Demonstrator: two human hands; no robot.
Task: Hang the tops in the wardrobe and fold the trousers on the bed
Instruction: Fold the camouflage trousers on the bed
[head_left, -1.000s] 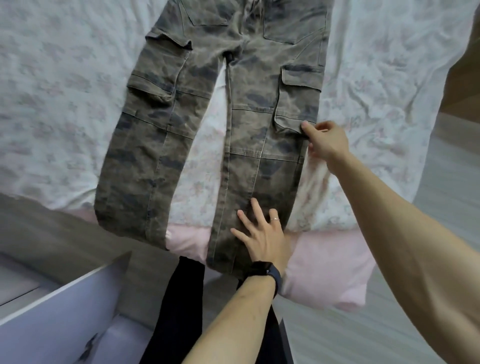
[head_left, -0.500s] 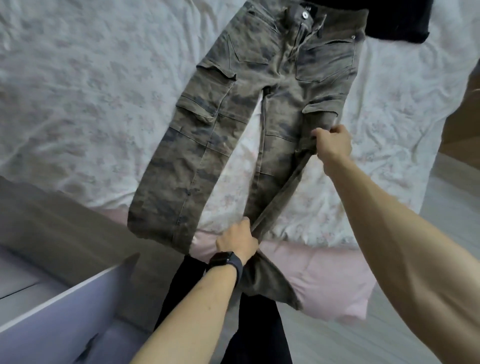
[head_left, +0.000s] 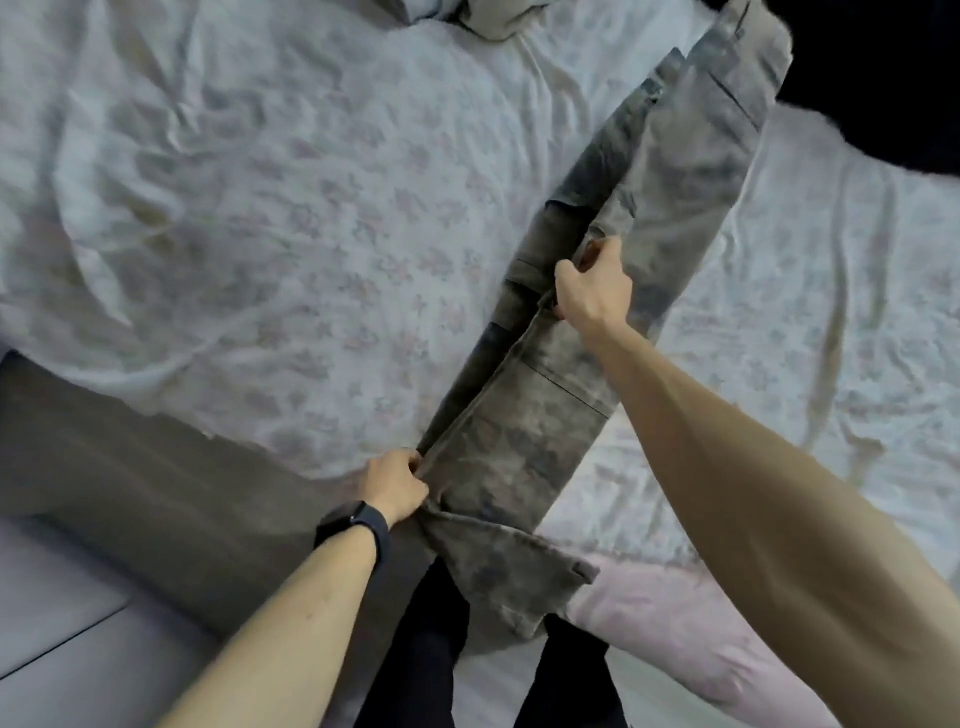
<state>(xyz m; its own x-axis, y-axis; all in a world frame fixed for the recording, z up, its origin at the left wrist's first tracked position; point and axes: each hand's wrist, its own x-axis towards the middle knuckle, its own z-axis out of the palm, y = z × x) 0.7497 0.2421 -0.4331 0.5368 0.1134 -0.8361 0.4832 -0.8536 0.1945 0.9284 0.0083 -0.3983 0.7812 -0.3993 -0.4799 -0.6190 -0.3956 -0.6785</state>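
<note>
Camouflage cargo trousers (head_left: 675, 218) lie lengthwise on the bed (head_left: 260, 208), one leg folded over the other, waist toward the top right. Their hems hang over the bed's near edge. My left hand (head_left: 392, 486), with a black watch on the wrist, grips the stacked legs' left edge near the hems. Further up, at the knee, my right hand (head_left: 592, 288) pinches the same edge of the upper leg.
A dark garment (head_left: 883, 78) lies at the bed's top right corner. A beige bundle (head_left: 493, 18) sits at the top edge. A pink sheet (head_left: 675, 623) hangs over the bed's front. My dark-clad legs (head_left: 431, 649) stand against the bed; grey furniture (head_left: 62, 597) is at left.
The trousers lay spread flat with legs apart. Both hands took hold of the right leg and carried it left over the other leg, so the legs now lie stacked.
</note>
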